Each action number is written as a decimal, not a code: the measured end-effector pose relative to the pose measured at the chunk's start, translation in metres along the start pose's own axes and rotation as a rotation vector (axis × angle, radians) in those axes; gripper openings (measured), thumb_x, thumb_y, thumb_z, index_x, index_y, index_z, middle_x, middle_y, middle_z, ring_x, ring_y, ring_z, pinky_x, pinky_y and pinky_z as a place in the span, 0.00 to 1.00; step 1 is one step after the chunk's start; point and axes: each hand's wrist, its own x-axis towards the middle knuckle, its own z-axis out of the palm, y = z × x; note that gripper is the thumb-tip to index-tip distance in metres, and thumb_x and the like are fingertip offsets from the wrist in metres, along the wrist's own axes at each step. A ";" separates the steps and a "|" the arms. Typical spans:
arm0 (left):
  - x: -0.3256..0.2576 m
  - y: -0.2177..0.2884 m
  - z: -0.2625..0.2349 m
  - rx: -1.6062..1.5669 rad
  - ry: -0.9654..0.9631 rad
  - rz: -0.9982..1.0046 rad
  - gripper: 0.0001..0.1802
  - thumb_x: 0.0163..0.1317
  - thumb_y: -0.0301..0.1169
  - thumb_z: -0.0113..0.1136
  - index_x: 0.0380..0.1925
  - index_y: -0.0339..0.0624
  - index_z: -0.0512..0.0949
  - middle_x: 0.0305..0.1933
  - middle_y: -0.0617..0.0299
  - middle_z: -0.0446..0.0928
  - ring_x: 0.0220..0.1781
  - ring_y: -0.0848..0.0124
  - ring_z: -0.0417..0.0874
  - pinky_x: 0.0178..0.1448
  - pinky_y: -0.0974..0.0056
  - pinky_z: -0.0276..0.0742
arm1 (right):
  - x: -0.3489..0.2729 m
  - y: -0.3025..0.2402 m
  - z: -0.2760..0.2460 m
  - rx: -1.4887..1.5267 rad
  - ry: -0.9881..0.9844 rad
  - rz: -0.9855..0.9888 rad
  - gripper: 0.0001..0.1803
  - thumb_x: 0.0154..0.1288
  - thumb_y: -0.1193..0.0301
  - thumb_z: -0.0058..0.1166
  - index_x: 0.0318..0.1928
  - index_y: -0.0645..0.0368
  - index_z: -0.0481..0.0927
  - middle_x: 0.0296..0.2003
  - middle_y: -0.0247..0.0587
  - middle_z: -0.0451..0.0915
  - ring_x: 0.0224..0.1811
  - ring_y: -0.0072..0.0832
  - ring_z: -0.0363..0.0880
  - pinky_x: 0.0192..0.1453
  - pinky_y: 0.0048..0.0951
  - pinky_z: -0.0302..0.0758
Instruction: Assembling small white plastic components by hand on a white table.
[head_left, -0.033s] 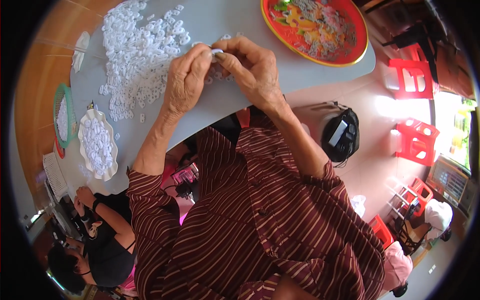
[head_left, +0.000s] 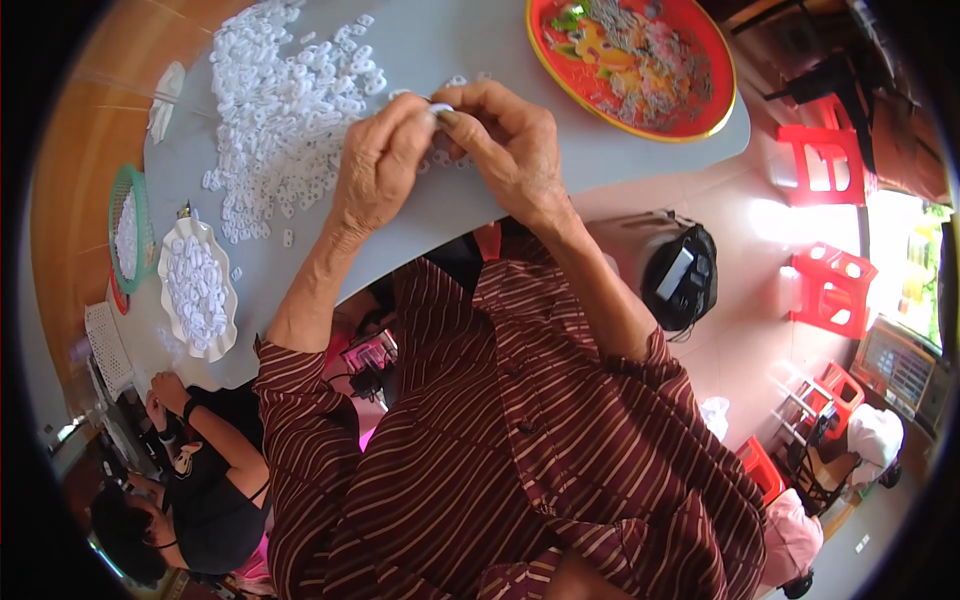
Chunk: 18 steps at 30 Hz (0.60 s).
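Observation:
My left hand and my right hand meet over the grey table, fingertips nearly touching. Between them is a small white plastic piece, pinched by the thumbs and fingers of both hands; its far side is hidden by my fingers. A large spread of similar small white oval pieces lies to the left of my hands, and several more sit behind and under them. Beyond my right hand, a round red tray with a gold rim carries many small metal-coloured parts.
At the left stand a white scalloped dish of white pieces and a green mesh basket. A co-worker sits at lower left. Red stools and a black bag are on the right, past the table edge.
Both hands keep their pinch on the white piece. The whole view has shifted very slightly; nothing on the table has visibly moved.

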 end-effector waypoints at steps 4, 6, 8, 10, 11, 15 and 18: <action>-0.002 -0.001 0.003 -0.008 -0.009 0.038 0.06 0.65 0.29 0.51 0.33 0.38 0.72 0.20 0.62 0.68 0.22 0.76 0.69 0.28 0.68 0.68 | 0.002 0.005 -0.001 0.086 0.023 0.051 0.06 0.65 0.75 0.53 0.40 0.66 0.78 0.27 0.32 0.78 0.27 0.15 0.73 0.32 0.18 0.72; 0.000 0.004 0.006 -0.040 0.004 0.075 0.05 0.65 0.28 0.51 0.33 0.38 0.72 0.20 0.62 0.68 0.22 0.76 0.69 0.27 0.67 0.68 | -0.001 -0.001 -0.004 0.091 0.056 0.038 0.06 0.65 0.75 0.53 0.40 0.66 0.78 0.28 0.31 0.77 0.28 0.14 0.72 0.33 0.17 0.71; 0.004 0.004 0.008 -0.081 0.003 0.053 0.05 0.65 0.28 0.52 0.32 0.37 0.71 0.20 0.63 0.69 0.23 0.77 0.70 0.27 0.68 0.68 | 0.002 -0.001 -0.008 0.062 0.054 0.020 0.07 0.65 0.75 0.54 0.40 0.66 0.78 0.28 0.31 0.78 0.29 0.14 0.72 0.33 0.17 0.71; 0.007 0.007 0.007 -0.153 0.018 0.014 0.06 0.65 0.28 0.51 0.32 0.37 0.71 0.21 0.64 0.70 0.23 0.78 0.69 0.27 0.69 0.68 | 0.010 -0.004 -0.010 0.027 0.049 -0.003 0.08 0.65 0.74 0.55 0.41 0.67 0.78 0.28 0.31 0.78 0.28 0.14 0.73 0.33 0.16 0.72; 0.008 0.009 0.007 -0.230 0.014 -0.038 0.06 0.66 0.28 0.51 0.31 0.36 0.71 0.21 0.65 0.71 0.23 0.79 0.69 0.27 0.70 0.68 | 0.017 -0.008 -0.009 0.020 0.038 -0.022 0.08 0.65 0.74 0.55 0.41 0.67 0.78 0.28 0.31 0.78 0.28 0.14 0.73 0.33 0.16 0.72; 0.009 0.009 0.010 -0.393 0.111 -0.088 0.08 0.66 0.28 0.50 0.29 0.37 0.73 0.22 0.68 0.71 0.23 0.81 0.68 0.27 0.73 0.65 | 0.053 -0.036 -0.004 -0.087 0.003 -0.052 0.08 0.64 0.74 0.55 0.40 0.67 0.78 0.28 0.32 0.79 0.26 0.14 0.73 0.30 0.16 0.71; 0.009 0.008 0.012 -0.424 0.105 -0.064 0.08 0.66 0.28 0.50 0.28 0.37 0.73 0.22 0.69 0.71 0.23 0.82 0.68 0.27 0.74 0.65 | 0.096 -0.051 -0.007 -0.204 -0.030 -0.088 0.09 0.63 0.74 0.54 0.41 0.68 0.78 0.27 0.33 0.79 0.25 0.15 0.73 0.28 0.17 0.70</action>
